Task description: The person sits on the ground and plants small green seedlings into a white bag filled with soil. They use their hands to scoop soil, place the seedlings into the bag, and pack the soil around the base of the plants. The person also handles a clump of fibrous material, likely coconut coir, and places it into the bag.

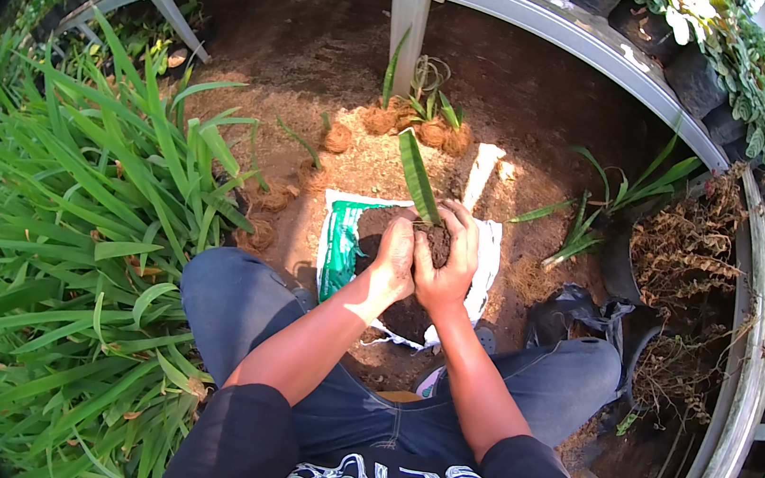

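Note:
Both my hands cup a ball of dark soil (435, 245) with a snake plant leaf (417, 175) standing tilted out of its top. My left hand (395, 255) presses the ball from the left, and my right hand (451, 262) wraps its right side. Below them lies a white and green plastic sack (340, 248), laid flat with loose potting soil (408, 321) on it. The underside of the ball is hidden by my palms.
Fibre-wrapped root balls with small plants (431, 132) sit beyond the sack, others (258, 232) to its left. Loose leafy plants (580, 234) and a black plastic bag (559, 314) lie right. Dense strappy foliage (89, 239) crowds the left. A metal bench frame (559, 28) curves behind.

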Demonstrator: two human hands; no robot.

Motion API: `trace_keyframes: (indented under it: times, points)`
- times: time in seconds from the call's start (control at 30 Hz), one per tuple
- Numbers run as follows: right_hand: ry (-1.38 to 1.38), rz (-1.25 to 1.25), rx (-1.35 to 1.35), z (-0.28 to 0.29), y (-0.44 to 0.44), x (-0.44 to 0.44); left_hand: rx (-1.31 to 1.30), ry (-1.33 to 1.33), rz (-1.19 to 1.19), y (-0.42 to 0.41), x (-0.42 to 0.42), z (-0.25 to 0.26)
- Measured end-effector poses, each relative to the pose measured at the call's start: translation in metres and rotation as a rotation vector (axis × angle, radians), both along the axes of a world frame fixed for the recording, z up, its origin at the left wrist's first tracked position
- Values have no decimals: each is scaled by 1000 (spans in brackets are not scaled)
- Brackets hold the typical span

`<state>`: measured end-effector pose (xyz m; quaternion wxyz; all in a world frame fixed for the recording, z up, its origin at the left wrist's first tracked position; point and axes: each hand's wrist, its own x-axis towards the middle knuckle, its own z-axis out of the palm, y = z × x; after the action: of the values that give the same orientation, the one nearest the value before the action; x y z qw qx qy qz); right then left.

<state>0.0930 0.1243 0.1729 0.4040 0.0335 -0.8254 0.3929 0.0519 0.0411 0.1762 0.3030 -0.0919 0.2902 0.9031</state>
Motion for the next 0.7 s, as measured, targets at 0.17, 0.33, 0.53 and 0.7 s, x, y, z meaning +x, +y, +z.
trace_keyframes:
  times: [0.17, 0.33, 0.53, 0.7]
  points:
    - [-192, 217, -131, 9, 17, -3, -72, -117, 68, -3, -10, 4]
    - [-216, 302, -699, 3, 22, -13, -83, -5, 39, 0, -12, 4]
    - [-129, 200, -715, -15, 5, -6, -294, 184, 255, 19, -4, -8]
    - [-70, 40, -743, -21, -5, -2, -438, 294, 211, 24, 3, 0]
